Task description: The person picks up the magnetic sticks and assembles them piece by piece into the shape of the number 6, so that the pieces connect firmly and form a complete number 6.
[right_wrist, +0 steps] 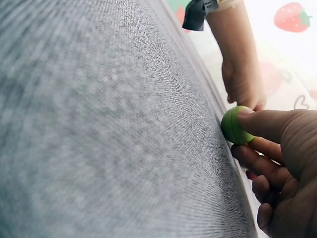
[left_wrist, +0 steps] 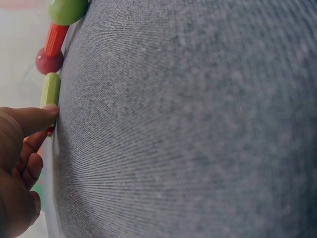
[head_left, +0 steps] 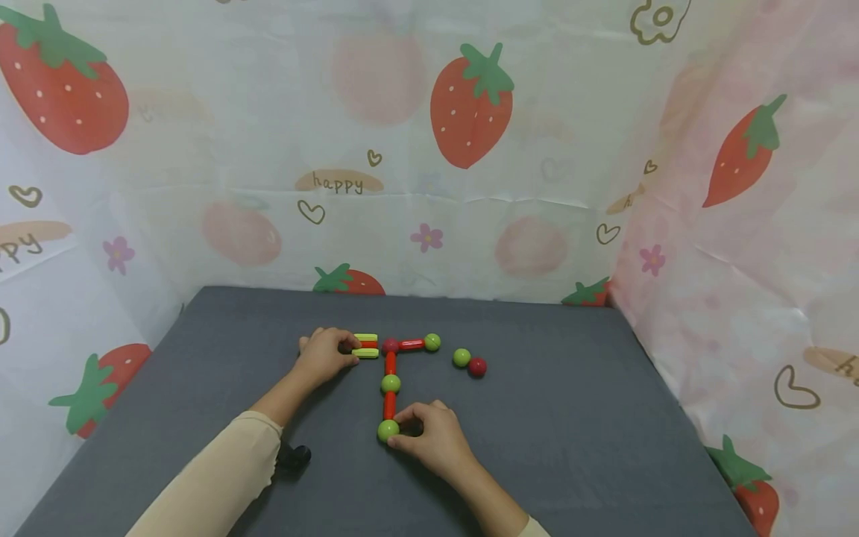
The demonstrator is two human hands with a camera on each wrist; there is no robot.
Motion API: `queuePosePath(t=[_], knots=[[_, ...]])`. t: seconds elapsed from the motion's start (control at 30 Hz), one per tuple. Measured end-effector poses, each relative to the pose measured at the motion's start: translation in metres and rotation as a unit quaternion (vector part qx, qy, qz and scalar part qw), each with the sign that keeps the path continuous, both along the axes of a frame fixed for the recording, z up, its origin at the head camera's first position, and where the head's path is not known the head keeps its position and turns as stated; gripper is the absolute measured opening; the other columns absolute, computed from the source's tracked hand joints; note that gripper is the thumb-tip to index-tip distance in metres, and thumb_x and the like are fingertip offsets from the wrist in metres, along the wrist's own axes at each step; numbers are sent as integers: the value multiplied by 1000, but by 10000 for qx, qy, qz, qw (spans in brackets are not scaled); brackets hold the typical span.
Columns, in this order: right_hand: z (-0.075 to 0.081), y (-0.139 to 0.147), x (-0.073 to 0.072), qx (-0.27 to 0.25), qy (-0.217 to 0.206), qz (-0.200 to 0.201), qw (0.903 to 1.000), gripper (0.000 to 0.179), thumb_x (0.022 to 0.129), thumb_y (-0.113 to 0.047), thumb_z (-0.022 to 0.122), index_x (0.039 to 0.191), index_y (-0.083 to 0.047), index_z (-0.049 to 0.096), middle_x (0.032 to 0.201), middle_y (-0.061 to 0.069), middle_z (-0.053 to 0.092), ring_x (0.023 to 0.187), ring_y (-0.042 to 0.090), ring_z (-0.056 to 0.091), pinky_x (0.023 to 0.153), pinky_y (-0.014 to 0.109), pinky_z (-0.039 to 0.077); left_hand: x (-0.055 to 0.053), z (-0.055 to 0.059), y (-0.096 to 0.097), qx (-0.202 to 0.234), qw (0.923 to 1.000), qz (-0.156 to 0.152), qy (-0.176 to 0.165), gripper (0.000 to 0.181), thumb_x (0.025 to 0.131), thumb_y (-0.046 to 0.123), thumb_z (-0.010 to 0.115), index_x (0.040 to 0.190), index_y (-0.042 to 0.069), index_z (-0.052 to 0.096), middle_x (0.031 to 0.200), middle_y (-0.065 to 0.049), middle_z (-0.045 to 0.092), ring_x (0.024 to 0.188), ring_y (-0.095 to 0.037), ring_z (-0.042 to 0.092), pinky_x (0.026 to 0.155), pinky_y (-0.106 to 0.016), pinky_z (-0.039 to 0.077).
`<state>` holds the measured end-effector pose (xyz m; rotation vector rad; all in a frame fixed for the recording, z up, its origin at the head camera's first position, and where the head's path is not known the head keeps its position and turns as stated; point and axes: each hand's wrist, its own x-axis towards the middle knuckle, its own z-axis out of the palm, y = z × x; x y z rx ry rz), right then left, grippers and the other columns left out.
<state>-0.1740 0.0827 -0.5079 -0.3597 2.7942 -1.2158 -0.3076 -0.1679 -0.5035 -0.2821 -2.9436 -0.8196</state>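
On the grey cloth, red rods and balls form a connected shape. A dark red ball marks its corner, with one red rod running right to a green ball. Two more rods run toward the near side through a middle green ball. My right hand pinches the nearest green ball between thumb and finger. Left of the corner, my left hand pinches a small group of yellow-green and red rods lying side by side; its fingers hide their left ends.
A loose green ball and a dark red ball lie together to the right of the shape. Below my left forearm shows a black object, partly hidden by the sleeve. Strawberry-print cloth hangs behind and along both sides.
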Motion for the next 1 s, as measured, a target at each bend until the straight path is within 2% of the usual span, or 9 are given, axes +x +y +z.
queuePosePath(t=[0.7,1.0], knots=[[-1,-1,0,-29,75,-15,10000,28,71,-43,84,94,-33,73,89,-15,66,80,7,48,70,24,38,1,2,1,-253,9996,97,-58,19,81,30,79,98,24,74,95,4,70,93,-19,51,79,-44,25],[-2,-1,0,-50,36,-31,10000,28,71,-44,85,94,-33,73,89,-15,65,78,7,46,68,24,37,4,3,-1,-275,9996,20,-7,18,83,31,77,99,24,73,94,4,70,93,-19,52,80,-44,26]])
